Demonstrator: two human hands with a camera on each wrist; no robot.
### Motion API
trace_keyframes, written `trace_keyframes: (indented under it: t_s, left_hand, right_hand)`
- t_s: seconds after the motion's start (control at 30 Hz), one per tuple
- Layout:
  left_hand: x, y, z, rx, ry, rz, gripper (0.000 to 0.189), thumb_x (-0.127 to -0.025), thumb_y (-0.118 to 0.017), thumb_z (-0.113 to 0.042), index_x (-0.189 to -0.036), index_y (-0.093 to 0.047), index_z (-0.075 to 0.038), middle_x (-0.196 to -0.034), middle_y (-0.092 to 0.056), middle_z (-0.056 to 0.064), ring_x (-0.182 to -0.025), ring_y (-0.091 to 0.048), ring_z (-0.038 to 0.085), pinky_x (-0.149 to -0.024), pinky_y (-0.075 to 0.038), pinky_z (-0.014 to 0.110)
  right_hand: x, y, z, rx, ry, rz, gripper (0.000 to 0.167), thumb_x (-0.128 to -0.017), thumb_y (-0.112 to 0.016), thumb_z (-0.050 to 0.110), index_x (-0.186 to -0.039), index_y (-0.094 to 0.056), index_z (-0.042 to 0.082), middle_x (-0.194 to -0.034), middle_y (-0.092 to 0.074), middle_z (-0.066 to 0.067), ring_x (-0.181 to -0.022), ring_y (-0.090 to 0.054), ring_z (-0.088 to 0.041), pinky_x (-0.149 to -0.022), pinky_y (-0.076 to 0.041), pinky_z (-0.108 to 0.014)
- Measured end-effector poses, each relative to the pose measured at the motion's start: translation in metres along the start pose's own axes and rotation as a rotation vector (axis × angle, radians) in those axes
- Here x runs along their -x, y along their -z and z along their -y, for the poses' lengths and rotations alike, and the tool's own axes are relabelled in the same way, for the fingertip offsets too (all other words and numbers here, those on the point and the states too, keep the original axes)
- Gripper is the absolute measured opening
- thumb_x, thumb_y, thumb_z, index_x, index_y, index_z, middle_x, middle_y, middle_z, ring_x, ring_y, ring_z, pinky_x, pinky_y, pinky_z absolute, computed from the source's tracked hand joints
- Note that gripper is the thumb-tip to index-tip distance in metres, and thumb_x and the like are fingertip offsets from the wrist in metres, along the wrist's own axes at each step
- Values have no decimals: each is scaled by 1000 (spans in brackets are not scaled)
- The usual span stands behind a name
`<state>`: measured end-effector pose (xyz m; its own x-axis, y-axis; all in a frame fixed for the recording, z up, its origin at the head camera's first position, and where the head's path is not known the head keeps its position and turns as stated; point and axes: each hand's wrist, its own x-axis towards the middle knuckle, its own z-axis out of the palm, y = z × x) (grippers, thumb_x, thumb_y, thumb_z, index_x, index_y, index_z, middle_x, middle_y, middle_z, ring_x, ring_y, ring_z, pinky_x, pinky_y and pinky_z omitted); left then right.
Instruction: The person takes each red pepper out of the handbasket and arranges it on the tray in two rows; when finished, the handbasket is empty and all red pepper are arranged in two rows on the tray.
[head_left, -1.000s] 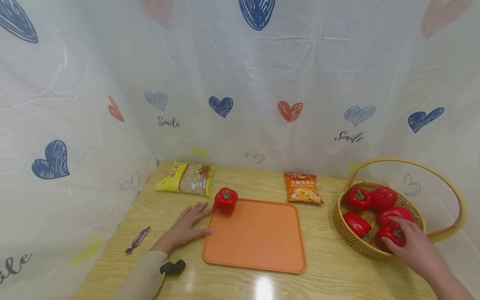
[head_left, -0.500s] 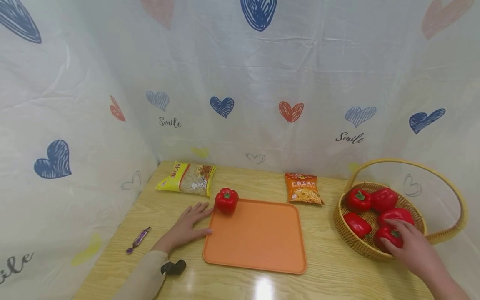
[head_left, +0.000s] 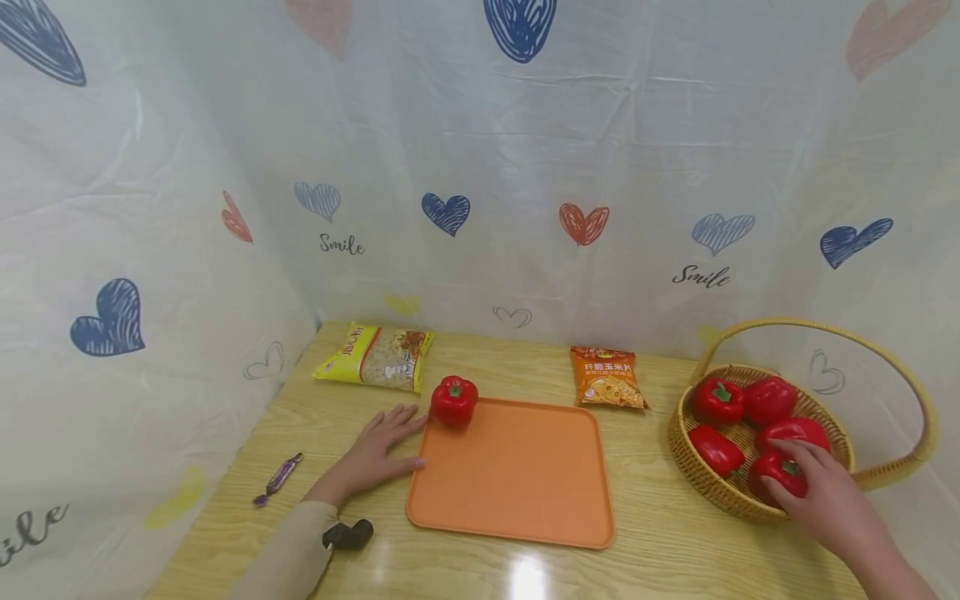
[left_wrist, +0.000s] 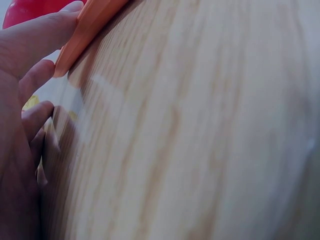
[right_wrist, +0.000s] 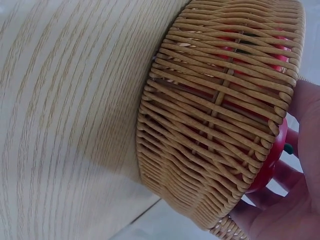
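My right hand (head_left: 832,504) reaches over the near right rim of the wicker basket (head_left: 693,467). Its thumb and fingers curl round a red bell pepper (head_left: 767,477) with a green stem, still down in the basket. In the right wrist view, the basket's woven side hides most of that red bell pepper (right_wrist: 267,170). Several more red peppers (head_left: 717,400) lie in the basket. My left hand (head_left: 378,454) rests with spread fingers at the left edge of the orange tray (head_left: 517,483). One red bell pepper (head_left: 454,402) stands upright in the tray's far left corner.
Behind the tray lie a yellow snack bag (head_left: 386,357) on the left and an orange snack packet (head_left: 606,377) on the right. A purple wrapped candy (head_left: 279,479) is left of my left arm. The basket's tall handle (head_left: 892,358) arches over its right side.
My right hand has shifted very slightly left, its fingers settling round the bell pepper in the basket. The left hand and the tray stay in place.
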<state>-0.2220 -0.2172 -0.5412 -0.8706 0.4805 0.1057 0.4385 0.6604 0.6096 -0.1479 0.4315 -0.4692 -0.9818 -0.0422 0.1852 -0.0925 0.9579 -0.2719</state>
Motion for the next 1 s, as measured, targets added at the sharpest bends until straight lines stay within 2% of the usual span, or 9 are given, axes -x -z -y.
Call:
trace_keyframes:
  t_s: [0.2, 0.63, 0.87, 1.0]
  left_hand:
    - [0, 0, 0, 4, 4, 6, 76, -91, -71, -51, -155, -46, -18, -164, -32, 13, -155, -16, 38, -123, -5, 60]
    - [0, 0, -1, 0, 11, 4, 76, -91, -71, -52, -155, -46, -19, -164, -31, 13, -155, -15, 37, -123, -5, 59]
    - [0, 1, -2, 6, 8, 0, 76, -91, -71, -51, -155, -47, -18, -164, -32, 13, -155, -16, 37, -123, -5, 59]
    - [0, 0, -1, 8, 10, 1, 76, -91, -71, -52, -155, -46, -19, -164, -32, 13, -155, -16, 37, -123, -5, 58]
  right_hand:
    - [2, -1, -2, -4, -1, -2, 61, -79, -85, 19, -127, -57, -5, -123, -53, -36, -109, -47, -54, -85, -44, -76]
    - [2, 4, 2, -28, 25, -65, 55, -79, -86, 14, -123, -59, -4, -122, -54, -33, -108, -51, -52, -82, -44, -70]
    - [1, 8, 6, -51, 21, -75, 53, -81, -85, 15, -125, -59, -2, -125, -53, -32, -110, -49, -53, -82, -43, -72]
    - [0, 11, 8, -73, 13, -86, 53, -82, -84, 15, -125, -58, -2, -123, -54, -31, -107, -50, -51, -81, -44, -69]
